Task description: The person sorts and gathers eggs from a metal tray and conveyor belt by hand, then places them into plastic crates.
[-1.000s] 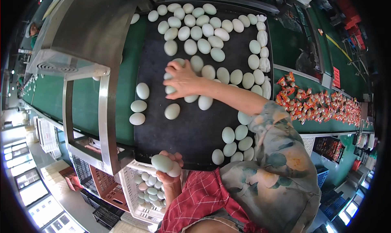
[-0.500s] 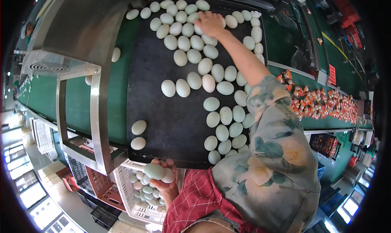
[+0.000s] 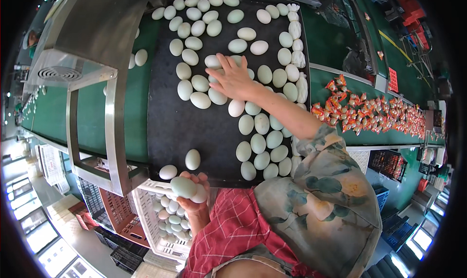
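Many pale green and whitish eggs [image 3: 200,100] lie spread over a black work surface [image 3: 194,132]. My right hand [image 3: 236,82] lies across some of them near the middle, palm down and fingers spread, and partly covers the eggs beneath it. At the front left edge, my left hand [image 3: 193,204] is closed round two eggs [image 3: 183,186], one greenish and one whiter. Two single eggs [image 3: 192,159] rest on the surface just beyond that hand.
A white crate [image 3: 142,200] with eggs inside stands below the front left edge, by a brown crate [image 3: 116,205]. At left, a metal machine frame [image 3: 116,132] rises over a green belt [image 3: 90,127]. Orange-and-white wrapped packets [image 3: 369,113] cover the belt at right.
My right hand has come back from the far edge toward the middle, and eggs around it have shifted nearer. One loose egg at front left has moved right. My left hand still holds its eggs.
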